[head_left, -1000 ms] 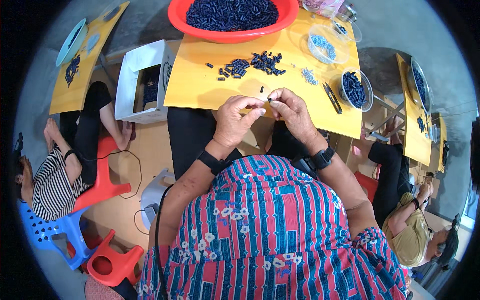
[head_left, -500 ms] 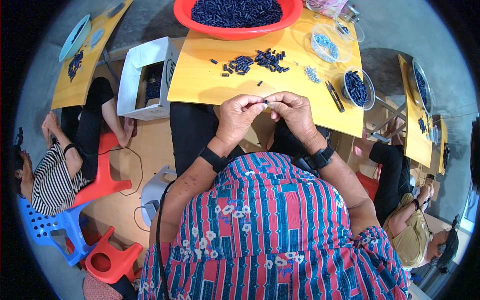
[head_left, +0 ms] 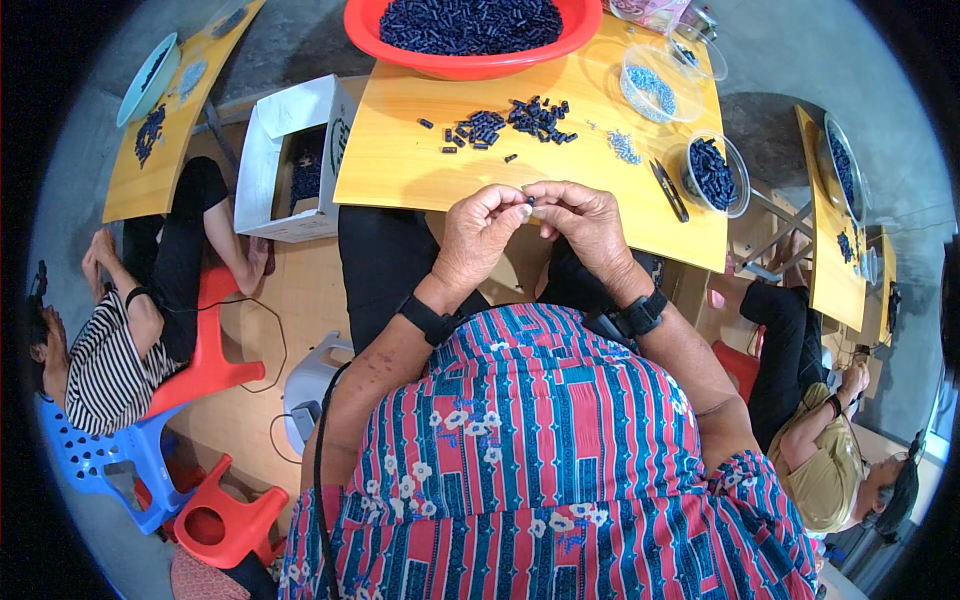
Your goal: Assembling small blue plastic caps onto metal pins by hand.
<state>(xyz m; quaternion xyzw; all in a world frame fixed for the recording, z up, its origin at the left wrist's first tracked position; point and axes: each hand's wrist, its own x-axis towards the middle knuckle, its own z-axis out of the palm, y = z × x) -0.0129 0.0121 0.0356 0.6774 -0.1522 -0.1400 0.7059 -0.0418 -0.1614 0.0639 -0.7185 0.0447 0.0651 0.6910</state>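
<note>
My left hand (head_left: pixel 480 228) and my right hand (head_left: pixel 585 222) meet at the near edge of the yellow table (head_left: pixel 390 180). Their thumbs and forefingers pinch a small black cylindrical piece (head_left: pixel 530 201), mostly hidden by the fingertips. Beyond them, one loose black piece (head_left: pixel 511 158) lies on the wood. Farther off is a pile of similar black pieces (head_left: pixel 540 120). To the right are a scatter of small silvery parts (head_left: pixel 624 147) and a pair of black-handled tweezers or snips (head_left: pixel 669 191).
A red basin (head_left: pixel 450 66) of black pieces stands at the back. Clear tubs hold silvery parts (head_left: pixel 650 93) and black pieces (head_left: pixel 712 176) on the right. A white carton (head_left: pixel 262 150) stands left of the table. Other people sit at tables on both sides.
The loose black piece beyond my fingers lies slightly farther away and to the left, turned differently. My hands stay nearly in place, still pinching the small piece.
</note>
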